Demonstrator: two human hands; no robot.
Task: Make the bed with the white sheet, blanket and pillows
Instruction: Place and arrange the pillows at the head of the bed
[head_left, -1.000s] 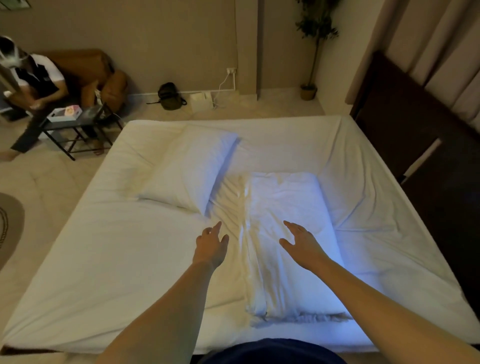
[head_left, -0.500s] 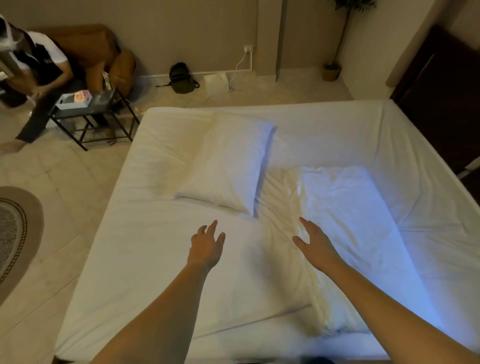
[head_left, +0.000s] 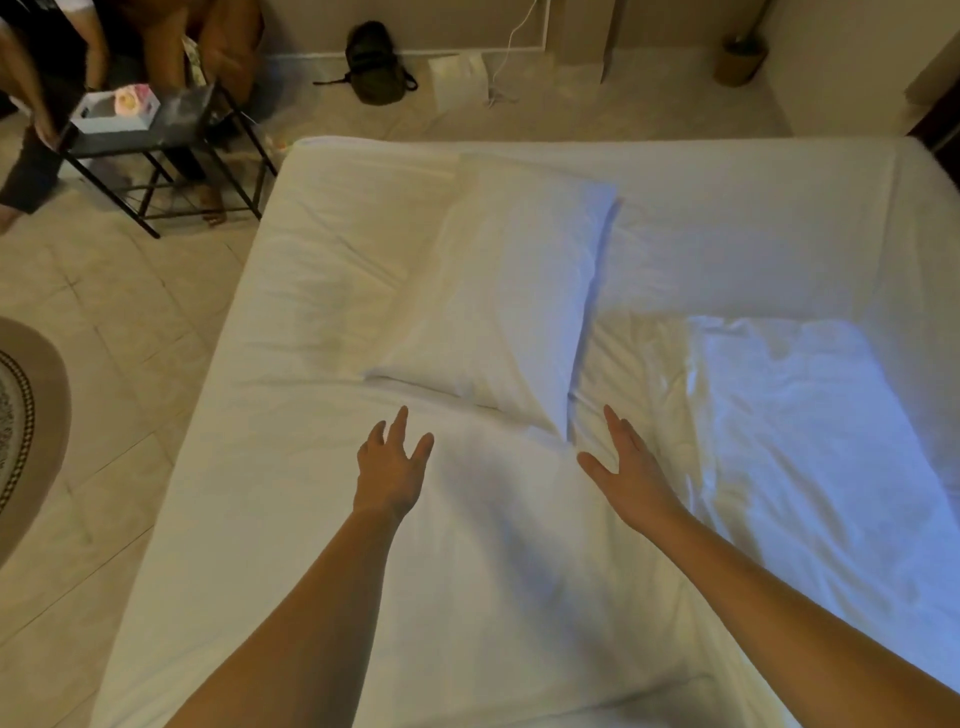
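A white sheet (head_left: 311, 545) covers the bed (head_left: 753, 171), with some wrinkles in it. One white pillow (head_left: 509, 291) lies at an angle near the middle of the bed, and its near corner points between the two hands. To the right of the pillow, a folded white blanket (head_left: 795, 441) lies flat on the sheet, just beside the pillow.

Both arms reach forward over the bed. The left hand (head_left: 392, 467) has its fingers straight and spread, and it holds nothing; its fingertips are near the pillow's front edge. The right hand (head_left: 631, 475) is also flat, with the thumb out to the side, near the pillow's corner and the blanket's left edge. I cannot tell whether the hands touch the sheet.

On the floor behind the bed lie a dark bag (head_left: 376, 65) and a plant pot (head_left: 740, 60). At the top left a small black table (head_left: 156, 145) carries a box (head_left: 114, 111), and another person (head_left: 31, 130) sits beside it. A round rug (head_left: 21, 426) is on the left.
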